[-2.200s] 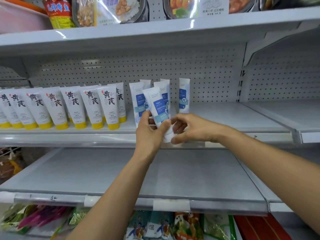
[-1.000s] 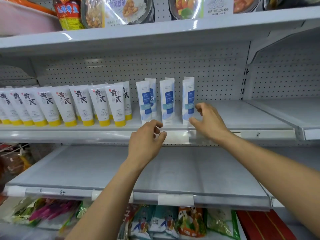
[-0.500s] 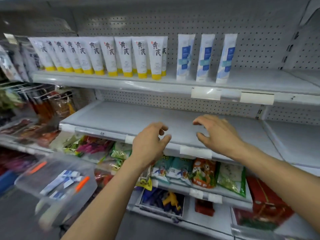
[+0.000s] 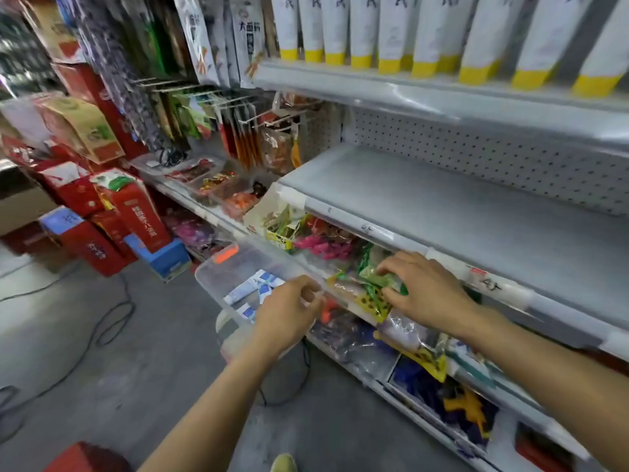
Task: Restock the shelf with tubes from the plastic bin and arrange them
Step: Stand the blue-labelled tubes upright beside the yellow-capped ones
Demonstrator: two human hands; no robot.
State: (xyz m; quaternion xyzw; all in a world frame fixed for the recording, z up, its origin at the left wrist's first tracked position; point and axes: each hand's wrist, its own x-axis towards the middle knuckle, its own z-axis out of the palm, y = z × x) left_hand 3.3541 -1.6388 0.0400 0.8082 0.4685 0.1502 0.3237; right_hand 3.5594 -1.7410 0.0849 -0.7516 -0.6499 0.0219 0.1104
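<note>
A clear plastic bin (image 4: pixel 218 267) with orange latches sits low beside the shelving, and a few white-and-blue tubes (image 4: pixel 253 289) lie in it. My left hand (image 4: pixel 289 315) hovers over the bin's near side, fingers loosely curled, holding nothing. My right hand (image 4: pixel 425 294) hangs in front of the snack packets, fingers spread and relaxed, empty. White tubes with yellow caps (image 4: pixel 422 35) stand in a row on the upper shelf (image 4: pixel 442 93). The blue-labelled tubes on that shelf are out of view.
A bare grey shelf (image 4: pixel 459 212) runs below the tube shelf. Snack packets (image 4: pixel 340 243) fill the tier under it. Red cartons (image 4: pixel 136 216) are stacked on the floor at left, and a black cable (image 4: pixel 109 318) loops across the floor. Hanging goods (image 4: pixel 211 107) crowd the left bay.
My view has swung down and left from the tube shelf toward the bin. Both hands have dropped from the shelf front, empty; the left now hangs over the bin.
</note>
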